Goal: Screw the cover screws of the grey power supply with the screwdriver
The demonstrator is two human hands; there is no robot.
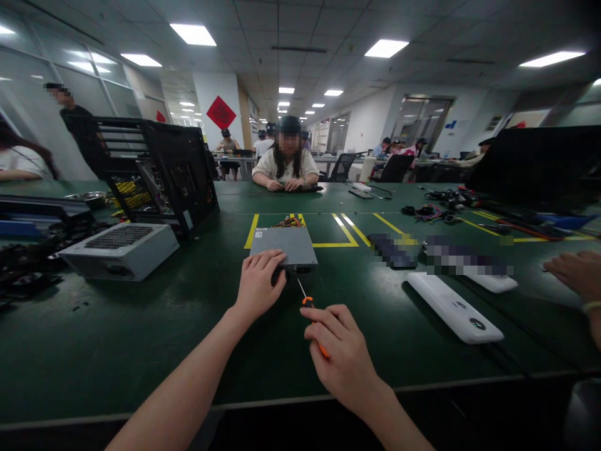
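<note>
A grey power supply unit (pixel 284 245) lies on the green table in front of me, with a bundle of coloured wires (pixel 290 221) at its far side. My left hand (pixel 261 279) grips its near left corner, fingers over the top and thumb by the front face. In my right hand (pixel 339 351) is a screwdriver (pixel 307 302) with an orange and black handle. Its thin shaft slants up to the unit's front face, near the socket. Whether the tip sits in a screw is too small to tell.
To the left stand a second power supply unit (pixel 123 249) and an open black computer case (pixel 157 169). White power banks (pixel 455 307) with cables lie on the right. Another person's hand (pixel 575 274) is at the right edge. Across the table sits a person (pixel 286 160).
</note>
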